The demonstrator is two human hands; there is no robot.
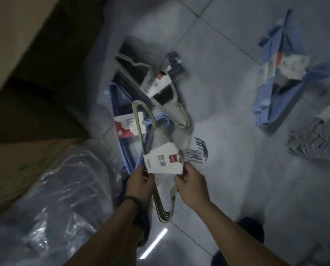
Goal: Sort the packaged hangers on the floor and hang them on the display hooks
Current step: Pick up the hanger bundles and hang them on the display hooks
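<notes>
One pack (163, 212) is held above the floor (227, 121), at 6 o'clock from the pile (152, 83). Left hand (141, 181) and right hand (191, 187) pinch its label (162, 160) at 9 and 3 o'clock, likely keeping it readable for sorting.

A cardboard box (12, 35) fills the upper left corner. A second box (16, 166) sits lower at the left edge, with crumpled clear plastic wrap (60, 204) against it. The floor (227, 93) is grey tile with dark joints and a bright light streak (153, 242), and a dark shoe (254, 233) stands at the lower right.
</notes>
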